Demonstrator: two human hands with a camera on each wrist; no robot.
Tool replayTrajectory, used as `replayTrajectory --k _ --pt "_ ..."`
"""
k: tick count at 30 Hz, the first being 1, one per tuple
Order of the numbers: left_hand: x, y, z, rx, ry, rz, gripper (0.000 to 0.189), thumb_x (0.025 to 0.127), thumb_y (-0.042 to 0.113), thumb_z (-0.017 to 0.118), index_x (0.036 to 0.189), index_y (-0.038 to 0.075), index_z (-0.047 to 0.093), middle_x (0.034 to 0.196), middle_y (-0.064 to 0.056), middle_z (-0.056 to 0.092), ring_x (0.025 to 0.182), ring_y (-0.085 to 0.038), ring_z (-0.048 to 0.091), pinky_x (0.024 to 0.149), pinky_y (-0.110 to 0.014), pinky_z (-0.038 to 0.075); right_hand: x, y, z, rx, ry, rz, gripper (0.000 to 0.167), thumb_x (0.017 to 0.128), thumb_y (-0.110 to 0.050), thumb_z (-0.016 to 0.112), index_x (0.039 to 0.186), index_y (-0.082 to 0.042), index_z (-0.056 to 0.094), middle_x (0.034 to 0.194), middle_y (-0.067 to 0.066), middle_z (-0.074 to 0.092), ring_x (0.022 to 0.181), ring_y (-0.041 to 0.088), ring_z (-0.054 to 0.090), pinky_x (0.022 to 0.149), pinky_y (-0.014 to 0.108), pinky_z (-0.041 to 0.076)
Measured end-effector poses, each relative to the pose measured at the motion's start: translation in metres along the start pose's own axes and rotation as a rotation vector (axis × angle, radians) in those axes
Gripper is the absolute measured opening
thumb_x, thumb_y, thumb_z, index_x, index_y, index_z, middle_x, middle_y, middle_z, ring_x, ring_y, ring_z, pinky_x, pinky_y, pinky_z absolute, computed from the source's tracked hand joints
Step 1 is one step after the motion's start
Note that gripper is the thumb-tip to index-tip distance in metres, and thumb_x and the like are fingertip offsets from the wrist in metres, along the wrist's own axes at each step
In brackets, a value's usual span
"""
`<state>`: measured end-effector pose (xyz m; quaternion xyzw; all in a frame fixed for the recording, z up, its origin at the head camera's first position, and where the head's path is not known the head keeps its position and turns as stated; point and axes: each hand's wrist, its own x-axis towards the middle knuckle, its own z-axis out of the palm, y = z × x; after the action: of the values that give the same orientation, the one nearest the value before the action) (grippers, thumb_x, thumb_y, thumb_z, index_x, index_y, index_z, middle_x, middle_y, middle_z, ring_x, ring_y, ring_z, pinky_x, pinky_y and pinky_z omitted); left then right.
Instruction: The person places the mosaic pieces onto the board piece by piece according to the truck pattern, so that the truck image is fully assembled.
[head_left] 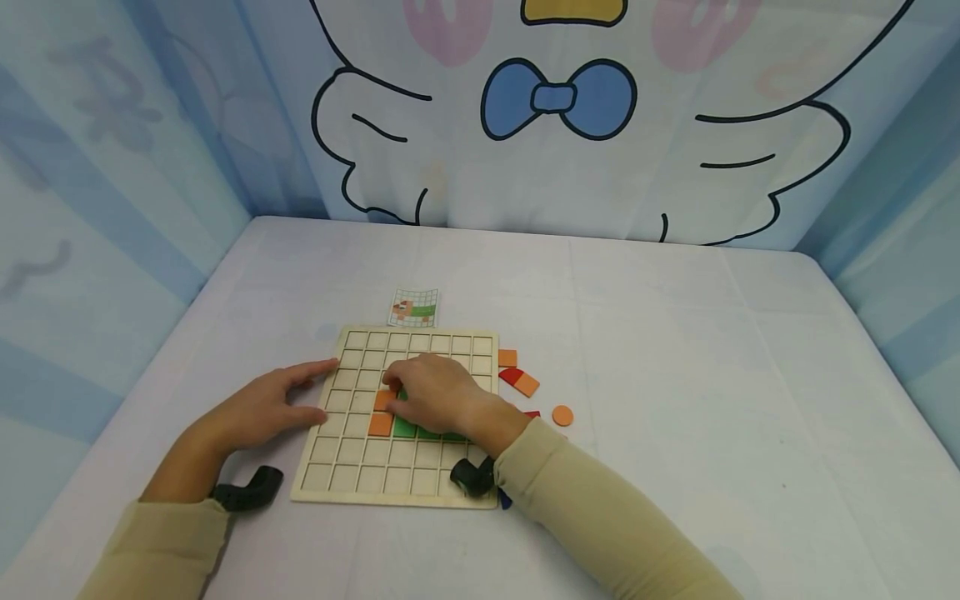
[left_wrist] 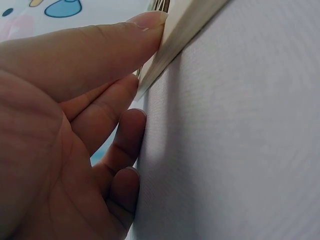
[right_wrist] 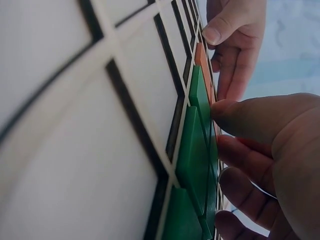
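A pale wooden grid board (head_left: 348,477) lies on the table, with green tiles (head_left: 405,427) and orange square tiles (head_left: 380,425) set in its middle cells. My left hand (head_left: 258,408) rests at the board's left edge, thumb and fingertips touching its side. Over the middle of the board, my right hand (head_left: 438,392) is bent down with thumb and index finger at either side of an upper orange square tile (head_left: 383,400). In the right wrist view, the thumb (right_wrist: 240,116) meets the tiles beside the green row (right_wrist: 192,155), and the other fingers curl close to the board.
Behind the board lies a small picture card (head_left: 413,308) with an orange and green grid pattern. Right of the board are an orange square (head_left: 507,358), a red and orange pair of pieces (head_left: 520,382) and an orange disc (head_left: 562,415). A patterned curtain (head_left: 558,167) rises behind the table.
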<state>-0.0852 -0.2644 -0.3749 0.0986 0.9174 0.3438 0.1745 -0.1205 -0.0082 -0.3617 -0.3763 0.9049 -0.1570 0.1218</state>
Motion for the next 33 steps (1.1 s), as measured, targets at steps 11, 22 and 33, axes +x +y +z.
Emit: replayTrajectory --k 11,22,33 --pt "0.0 0.0 0.0 0.003 -0.001 0.0 0.075 0.089 0.027 0.076 0.152 0.005 0.042 0.152 -0.027 0.039 0.134 -0.049 0.04 0.107 -0.064 0.031 0.0 -0.001 0.0 -0.003 -0.001 0.003 0.035 0.099 -0.034 0.064 0.128 -0.015 0.067 0.11 -0.005 0.07 0.097 0.012 0.061 0.084 0.026 0.049" --pt "0.0 0.0 0.0 -0.002 -0.01 -0.018 0.076 0.088 0.028 0.076 0.152 0.006 0.042 0.152 -0.027 0.039 0.134 -0.048 0.039 0.107 -0.065 0.031 0.0 0.003 -0.002 0.004 -0.011 -0.031 0.038 0.099 -0.034 0.064 0.129 -0.012 0.066 0.114 -0.003 0.069 0.103 0.012 0.062 0.091 0.026 0.048" --pt "0.001 0.001 0.0 -0.001 -0.01 -0.031 0.076 0.088 0.028 0.076 0.152 0.006 0.042 0.152 -0.028 0.039 0.135 -0.048 0.039 0.107 -0.065 0.03 -0.009 0.01 -0.013 0.061 -0.01 -0.024 0.036 0.099 -0.029 0.062 0.13 -0.012 0.065 0.124 -0.001 0.067 0.116 0.015 0.06 0.098 0.029 0.047"
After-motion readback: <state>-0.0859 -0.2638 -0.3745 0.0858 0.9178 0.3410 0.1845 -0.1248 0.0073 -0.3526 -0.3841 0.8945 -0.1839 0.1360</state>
